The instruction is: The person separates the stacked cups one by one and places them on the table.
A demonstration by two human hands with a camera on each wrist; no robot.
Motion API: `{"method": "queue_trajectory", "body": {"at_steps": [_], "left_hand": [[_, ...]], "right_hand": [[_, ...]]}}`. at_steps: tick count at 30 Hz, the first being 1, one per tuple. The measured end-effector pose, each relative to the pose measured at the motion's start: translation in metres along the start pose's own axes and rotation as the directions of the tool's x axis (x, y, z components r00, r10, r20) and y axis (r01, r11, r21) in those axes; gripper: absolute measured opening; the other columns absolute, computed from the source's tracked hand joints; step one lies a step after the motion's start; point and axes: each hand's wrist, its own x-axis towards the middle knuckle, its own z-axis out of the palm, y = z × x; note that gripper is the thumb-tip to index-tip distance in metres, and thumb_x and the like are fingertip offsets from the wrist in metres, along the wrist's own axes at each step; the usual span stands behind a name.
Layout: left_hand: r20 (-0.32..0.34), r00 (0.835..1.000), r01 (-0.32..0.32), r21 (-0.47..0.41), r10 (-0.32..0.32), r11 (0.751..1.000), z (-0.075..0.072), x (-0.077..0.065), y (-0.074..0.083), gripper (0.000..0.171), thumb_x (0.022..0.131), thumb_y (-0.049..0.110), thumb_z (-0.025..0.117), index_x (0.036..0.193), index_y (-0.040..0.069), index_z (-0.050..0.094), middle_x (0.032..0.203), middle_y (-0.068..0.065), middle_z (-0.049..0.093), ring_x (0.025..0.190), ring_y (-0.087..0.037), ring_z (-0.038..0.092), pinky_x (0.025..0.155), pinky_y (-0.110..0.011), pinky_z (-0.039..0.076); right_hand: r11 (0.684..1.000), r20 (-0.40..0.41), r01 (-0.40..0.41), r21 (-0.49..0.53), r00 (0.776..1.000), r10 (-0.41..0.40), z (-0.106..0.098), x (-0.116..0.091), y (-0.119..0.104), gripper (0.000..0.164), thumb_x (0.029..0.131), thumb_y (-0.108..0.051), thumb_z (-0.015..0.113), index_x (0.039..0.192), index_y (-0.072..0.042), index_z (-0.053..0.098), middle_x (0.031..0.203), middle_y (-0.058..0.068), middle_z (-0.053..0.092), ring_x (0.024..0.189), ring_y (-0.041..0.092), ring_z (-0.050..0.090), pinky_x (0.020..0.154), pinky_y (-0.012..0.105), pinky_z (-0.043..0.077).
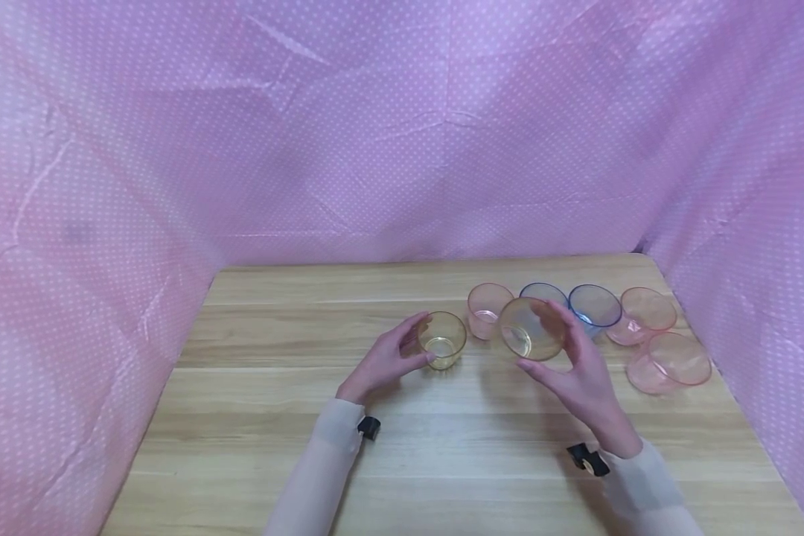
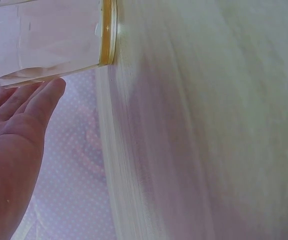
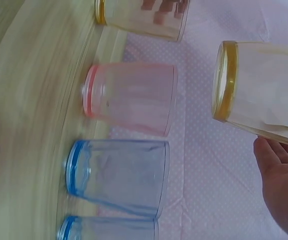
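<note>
My left hand (image 1: 383, 363) grips a clear yellow cup (image 1: 442, 346), thumb and fingers on opposite sides. That cup stands upright, its yellow base (image 2: 107, 35) at the tabletop in the left wrist view. With my right hand (image 1: 588, 380) I hold a second yellow cup (image 1: 532, 331), raised off the table and slightly tilted. In the right wrist view this raised cup (image 3: 264, 90) hangs apart from the standing ones. Behind it are a pink cup (image 1: 487, 305) and two blue cups (image 1: 595, 304), (image 3: 118, 172); it partly hides the left blue one in the head view.
Two more pink cups (image 1: 646, 311), (image 1: 673, 365) stand near the right edge of the wooden table (image 1: 275, 327). A pink dotted cloth (image 1: 375, 149) hangs behind the table and along both sides.
</note>
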Motion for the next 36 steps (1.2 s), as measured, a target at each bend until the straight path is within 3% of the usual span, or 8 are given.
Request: {"method": "queue_trajectory", "body": {"at_steps": [6,13,28,36], "left_hand": [[-0.001,1.000,-0.004,-0.004,0.004,1.000,0.000,-0.001,0.001,0.084,0.094,0.030,0.079,0.162,0.013,0.033,0.162,-0.009,0.043,0.145,-0.028,0.045,0.120,-0.037,0.038],[-0.008,1.000,-0.002,0.012,0.002,1.000,0.000,-0.001,0.000,0.083,0.093,0.032,0.079,0.162,0.015,0.035,0.160,-0.008,0.044,0.144,-0.027,0.046,0.120,-0.035,0.038],[-0.019,1.000,-0.016,0.031,0.017,0.999,0.002,-0.001,-0.002,0.082,0.093,0.034,0.079,0.161,0.014,0.036,0.159,-0.010,0.046,0.144,-0.027,0.046,0.120,-0.037,0.038],[-0.017,1.000,-0.020,0.026,0.021,0.999,0.002,-0.002,0.000,0.082,0.094,0.033,0.079,0.161,0.014,0.035,0.160,-0.011,0.045,0.144,-0.029,0.046,0.120,-0.036,0.039]], "right_hand": [[0.999,-0.048,0.014,0.049,0.999,-0.012,-0.010,-0.006,0.003,0.101,0.061,0.035,0.075,0.151,0.012,0.036,0.147,0.016,0.057,0.138,0.017,0.053,0.119,0.024,0.038],[0.996,-0.066,0.009,0.089,0.998,-0.003,-0.021,-0.012,0.005,0.099,0.065,0.035,0.072,0.153,0.009,0.037,0.149,0.014,0.056,0.140,0.016,0.051,0.120,0.022,0.034],[0.992,-0.105,-0.086,-0.096,0.992,0.076,-0.046,-0.026,0.008,0.097,0.065,0.035,0.073,0.152,0.008,0.039,0.148,0.003,0.058,0.136,0.008,0.054,0.118,0.018,0.035],[0.978,-0.145,-0.149,-0.145,0.981,0.128,-0.056,-0.032,0.012,0.096,0.067,0.033,0.075,0.152,0.005,0.040,0.147,0.005,0.058,0.134,0.008,0.053,0.113,0.016,0.040]]}}
